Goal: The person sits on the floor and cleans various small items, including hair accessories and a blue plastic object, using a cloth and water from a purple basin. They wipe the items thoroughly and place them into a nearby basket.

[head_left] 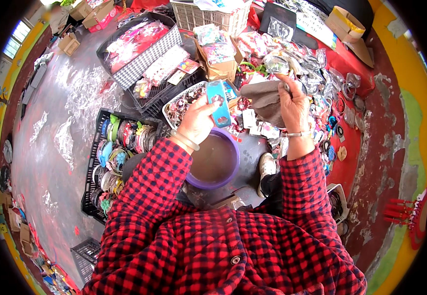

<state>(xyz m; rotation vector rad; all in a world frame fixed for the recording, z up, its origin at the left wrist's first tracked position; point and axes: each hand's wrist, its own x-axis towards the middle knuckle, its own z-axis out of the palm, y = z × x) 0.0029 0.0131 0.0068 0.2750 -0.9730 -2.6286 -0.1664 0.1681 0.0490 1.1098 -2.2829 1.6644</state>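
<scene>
Pinched in my left hand (197, 119) is a wide, glossy blue band (219, 113) with a pinkish-brown pattern, held upright; it looks like a headband. My right hand (294, 105) grips a crumpled grey-brown cloth (262, 101), which hangs to the left of the fingers, apart from the band. Below and between both hands stands a round basin with a purple rim (237, 164), filled with murky brownish water. Just beyond the left hand, a white basket (168, 109) holds many small hair accessories.
A black crate (89, 196) of headbands stands at my left. Beyond it are another black crate (147, 109), a checked box (147, 63) and a cardboard box (221, 70) of packets. Bagged goods (316, 81) heap on red cloth at right. My shoe (267, 169) is beside the basin.
</scene>
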